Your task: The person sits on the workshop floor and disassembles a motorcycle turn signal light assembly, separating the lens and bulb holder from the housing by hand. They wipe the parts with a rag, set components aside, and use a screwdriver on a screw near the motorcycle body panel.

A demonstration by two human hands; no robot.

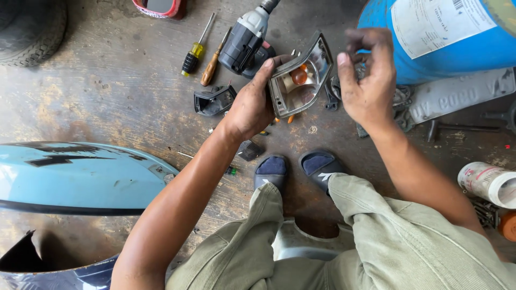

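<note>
the left hand (251, 104) grips a lamp housing (300, 78) from below and behind, fingers curled around its dark rim, holding it up over the floor with the chrome reflector and orange bulb (299, 75) facing the camera. the right hand (367, 80) hovers just beside the housing's right edge, fingers loosely bent and part spread, pinching nothing that can be seen.

the likely trouble is the bulb: it sits exposed in the open reflector, and a fingertip pushed in carelessly could crack it or smear the chrome. the grip is one-handed and on the rim only, so a twist from the right hand could lever the housing loose and drop it onto the stained wooden floor (118, 91).

room is tight to the right, where the blue drum (446, 51) stands close behind the right hand, with a grey plate (457, 94) lying at its foot. ahead lie a cordless driver (244, 43), a yellow-handled screwdriver (193, 53) and a small dark lens piece (214, 100), near the left knuckles. the pale blue body panel (75, 174) bounds the left side; between it and the sandalled feet (295, 169) the boards are freer
</note>
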